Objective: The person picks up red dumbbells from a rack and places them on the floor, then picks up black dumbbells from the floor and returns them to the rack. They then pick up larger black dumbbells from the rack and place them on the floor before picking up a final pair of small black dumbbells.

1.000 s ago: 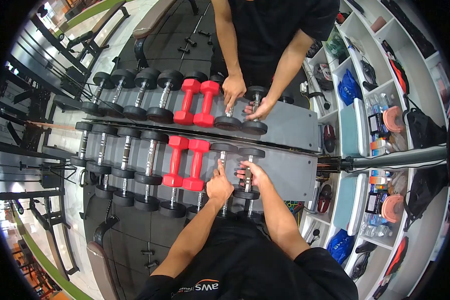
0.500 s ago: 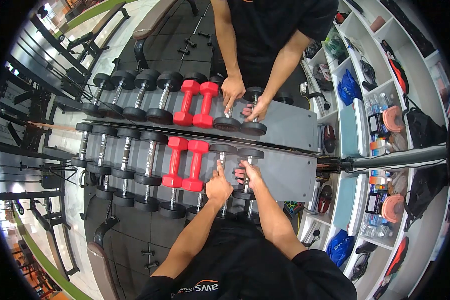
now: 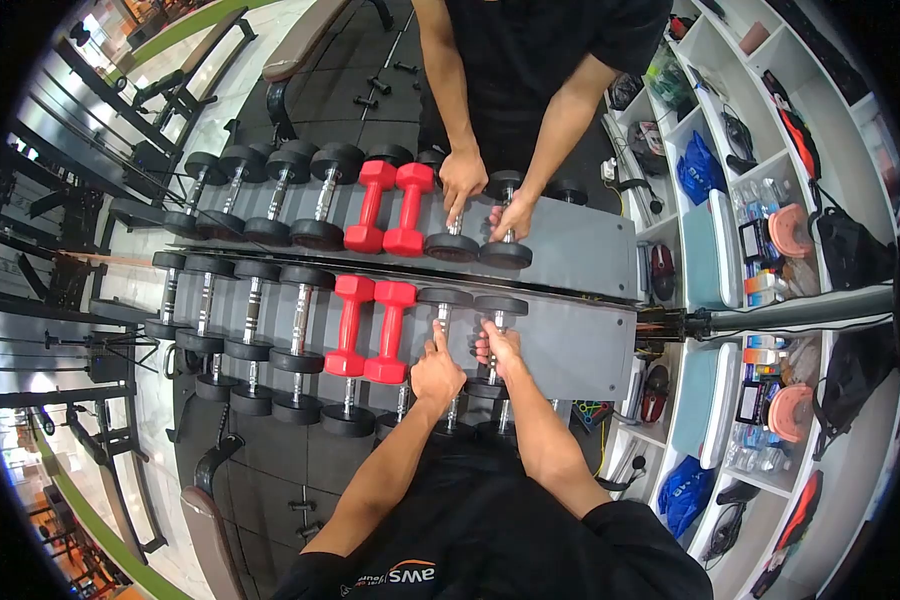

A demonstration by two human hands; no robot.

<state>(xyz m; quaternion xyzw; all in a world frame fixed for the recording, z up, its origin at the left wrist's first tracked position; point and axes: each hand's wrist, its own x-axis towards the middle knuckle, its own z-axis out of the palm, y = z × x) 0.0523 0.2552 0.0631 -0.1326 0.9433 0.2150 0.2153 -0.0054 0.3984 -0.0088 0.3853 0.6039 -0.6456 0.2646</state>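
A row of dumbbells rests on a grey rack shelf. My left hand is closed over the handle of a black-headed chrome dumbbell, its index finger stretched along the metal. That dumbbell's near head is hidden beneath the hand. On the end dumbbell, just to the right, my right hand curls around the chrome handle, fingers showing on its left side. Both dumbbells lie on the shelf. Left of my hands sit two red dumbbells.
Several more black-and-chrome dumbbells line the rack further left, with a lower row below. A mirror behind the shelf reflects my arms and the weights. White shelving with bags and bottles stands at right. A padded bench is at lower left.
The fingers and thumb of my right hand have closed more around the end dumbbell's handle. My left hand stays on its dumbbell. The view has shifted slightly.
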